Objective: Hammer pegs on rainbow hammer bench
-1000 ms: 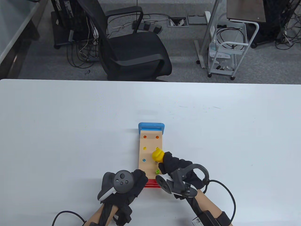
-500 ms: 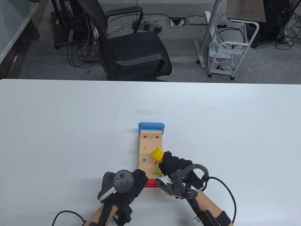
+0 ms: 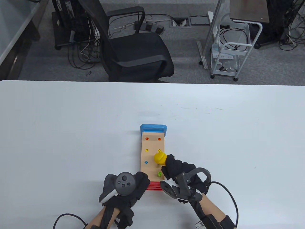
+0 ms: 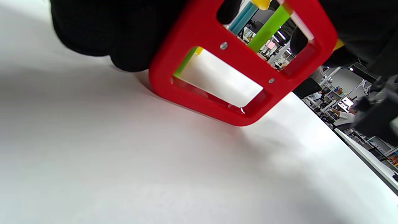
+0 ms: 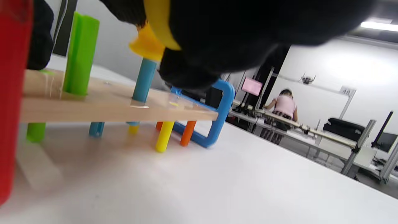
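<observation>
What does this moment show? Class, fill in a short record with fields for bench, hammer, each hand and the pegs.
Bench: wooden hammer bench on the white table, blue end far, red end near
Hammer: yellow hammer above the blue peg
Right hand: grips the hammer
Left hand: holds the bench's red end
Pegs: green peg stands proud; orange and yellow ones sit low

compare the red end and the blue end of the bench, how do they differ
The red end is nearest the person, and the left hand holds the bench beside it; the blue end is at the far side, with no hand on it. The green pegs stand by the red end, the orange pegs by the blue end. Both are open frames standing on the table.
</observation>
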`<state>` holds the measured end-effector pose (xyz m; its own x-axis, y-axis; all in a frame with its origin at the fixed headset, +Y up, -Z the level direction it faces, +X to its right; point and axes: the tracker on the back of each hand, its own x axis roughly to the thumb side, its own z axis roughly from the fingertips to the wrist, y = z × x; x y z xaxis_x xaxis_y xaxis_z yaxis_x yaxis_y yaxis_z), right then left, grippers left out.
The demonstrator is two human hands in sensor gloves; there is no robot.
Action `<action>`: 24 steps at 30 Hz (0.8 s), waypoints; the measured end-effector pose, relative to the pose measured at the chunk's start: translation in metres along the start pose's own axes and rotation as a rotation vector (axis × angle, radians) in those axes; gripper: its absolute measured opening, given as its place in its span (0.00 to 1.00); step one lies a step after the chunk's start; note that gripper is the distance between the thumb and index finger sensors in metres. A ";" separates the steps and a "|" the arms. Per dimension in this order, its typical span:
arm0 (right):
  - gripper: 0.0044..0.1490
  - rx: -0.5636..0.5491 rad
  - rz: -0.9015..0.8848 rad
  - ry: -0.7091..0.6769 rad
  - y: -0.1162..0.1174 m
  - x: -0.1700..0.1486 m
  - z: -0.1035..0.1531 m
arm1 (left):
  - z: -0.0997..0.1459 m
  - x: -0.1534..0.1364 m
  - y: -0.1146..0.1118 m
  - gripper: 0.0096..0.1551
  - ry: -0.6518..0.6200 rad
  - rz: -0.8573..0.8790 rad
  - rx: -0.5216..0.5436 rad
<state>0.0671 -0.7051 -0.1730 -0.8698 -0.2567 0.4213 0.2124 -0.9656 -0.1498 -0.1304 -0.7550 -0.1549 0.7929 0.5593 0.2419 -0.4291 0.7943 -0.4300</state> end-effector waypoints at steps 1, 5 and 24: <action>0.40 0.035 -0.022 0.021 0.000 -0.001 0.001 | 0.000 0.000 0.000 0.40 0.000 -0.001 0.001; 0.40 -0.056 -0.066 0.030 -0.015 -0.010 0.001 | 0.000 0.000 0.000 0.40 0.001 -0.002 0.000; 0.40 -0.362 -0.160 0.079 -0.031 -0.026 0.009 | 0.000 -0.001 0.000 0.40 0.000 0.000 -0.001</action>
<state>0.0867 -0.6691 -0.1710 -0.9136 -0.0869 0.3973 -0.0866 -0.9129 -0.3989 -0.1308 -0.7554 -0.1548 0.7930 0.5592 0.2419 -0.4285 0.7941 -0.4310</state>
